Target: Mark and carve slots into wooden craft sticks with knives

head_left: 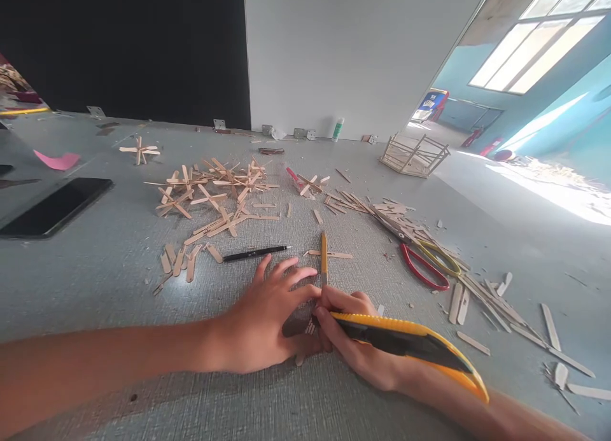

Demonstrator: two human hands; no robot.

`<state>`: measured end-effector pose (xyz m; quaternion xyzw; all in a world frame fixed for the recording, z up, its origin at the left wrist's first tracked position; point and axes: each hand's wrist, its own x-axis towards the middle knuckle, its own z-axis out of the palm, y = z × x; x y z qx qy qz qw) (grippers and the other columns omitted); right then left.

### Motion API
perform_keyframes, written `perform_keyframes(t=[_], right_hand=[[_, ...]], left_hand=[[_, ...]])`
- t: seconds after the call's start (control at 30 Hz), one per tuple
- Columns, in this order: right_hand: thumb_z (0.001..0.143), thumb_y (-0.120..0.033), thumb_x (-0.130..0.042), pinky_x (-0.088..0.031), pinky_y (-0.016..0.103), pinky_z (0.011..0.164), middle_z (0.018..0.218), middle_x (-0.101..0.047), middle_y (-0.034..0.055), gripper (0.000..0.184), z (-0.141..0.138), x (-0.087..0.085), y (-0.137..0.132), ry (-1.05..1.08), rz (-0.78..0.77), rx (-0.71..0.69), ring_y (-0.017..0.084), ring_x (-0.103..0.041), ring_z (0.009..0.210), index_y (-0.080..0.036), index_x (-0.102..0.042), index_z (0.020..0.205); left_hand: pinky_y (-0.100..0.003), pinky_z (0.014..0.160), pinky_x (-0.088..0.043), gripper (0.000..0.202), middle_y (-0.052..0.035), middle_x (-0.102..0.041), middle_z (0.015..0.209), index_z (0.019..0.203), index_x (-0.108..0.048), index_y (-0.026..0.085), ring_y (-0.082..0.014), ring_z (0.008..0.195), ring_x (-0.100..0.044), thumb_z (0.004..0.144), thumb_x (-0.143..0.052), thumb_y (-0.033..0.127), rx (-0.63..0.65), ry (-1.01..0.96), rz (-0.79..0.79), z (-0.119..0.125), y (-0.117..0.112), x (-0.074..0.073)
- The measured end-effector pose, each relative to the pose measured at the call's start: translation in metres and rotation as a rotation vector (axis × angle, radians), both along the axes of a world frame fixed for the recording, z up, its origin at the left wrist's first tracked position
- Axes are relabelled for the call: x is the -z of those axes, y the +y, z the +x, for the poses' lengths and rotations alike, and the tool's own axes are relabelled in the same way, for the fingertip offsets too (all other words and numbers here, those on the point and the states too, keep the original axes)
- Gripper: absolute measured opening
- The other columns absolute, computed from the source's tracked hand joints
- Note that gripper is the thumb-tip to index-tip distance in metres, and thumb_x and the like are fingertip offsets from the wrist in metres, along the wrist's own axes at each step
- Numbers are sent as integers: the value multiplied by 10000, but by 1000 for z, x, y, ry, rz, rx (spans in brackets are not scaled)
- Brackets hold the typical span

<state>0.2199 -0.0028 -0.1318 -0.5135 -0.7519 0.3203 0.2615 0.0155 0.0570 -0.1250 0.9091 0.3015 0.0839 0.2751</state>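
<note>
My right hand [356,329] is closed around a yellow-and-black utility knife [405,336], whose front end is hidden by my fingers. My left hand [267,317] lies low over the table, fingers spread and stretched out. Its thumb and index finger reach to my right fingertips. A pale rounded stick end [299,359] shows beneath the left thumb; the rest is covered. Just beyond both hands, a narrow orange-brown tool with a metallic end [324,256] lies across a craft stick [341,256]. A black pen [255,254] rests past my left fingers.
Craft sticks joined into crosses [224,193] are heaped ahead. Red-and-yellow-handled scissors [424,266] lie right among loose sticks [491,307]. Farther back stand a stick frame [415,154] and a glue stick [337,129]. A black phone [55,205] and pink paper [57,161] lie left.
</note>
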Motion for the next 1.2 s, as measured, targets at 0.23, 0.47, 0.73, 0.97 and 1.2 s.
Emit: perform_keyframes(t=[0.23,0.47,0.73,0.97,1.2], right_hand=[[1074,-379,-383,-426,385,757,605,-622,-65,348,0,0,-1,-17,-3,7,140,-564,538,-246,-459,761],[1077,-408,-384,-428,382,756,605,-629,-55,369,0,-1,-1,-40,-14,12,136,-573,545,-239,-470,760],[1086,-430,-377,-433,356,724,601,-632,-56,379,0,0,-2,-28,-9,19,124,-569,532,-235,-474,775],[1086,-402,-389,-421,339,697,603,-629,-58,363,3,0,-2,-20,-9,-9,116,-571,531,-234,-465,773],[1076,-383,-396,-439,372,751,610,-629,-64,338,3,1,-2,-29,-11,-4,129,-564,536,-245,-451,772]], left_hand=[[-792,1177,-78,445,-50,-388,1644,1253,-695,394,-439,1556,-199,841,-813,514,56,35,-73,-2,5,-6],[-808,1165,-66,360,-47,-363,1664,1215,-722,411,-451,1562,-178,871,-802,480,77,32,-64,-4,4,-6],[-800,1170,-75,337,-53,-327,1684,1220,-717,403,-452,1566,-165,895,-782,465,103,66,-69,-3,4,-12],[-802,1160,-109,417,-82,-371,1661,1270,-688,421,-449,1555,-210,877,-788,518,114,55,-9,-4,5,-7],[-807,1157,-105,435,-91,-358,1667,1290,-681,415,-455,1553,-209,880,-784,520,122,63,-4,-5,5,-7]])
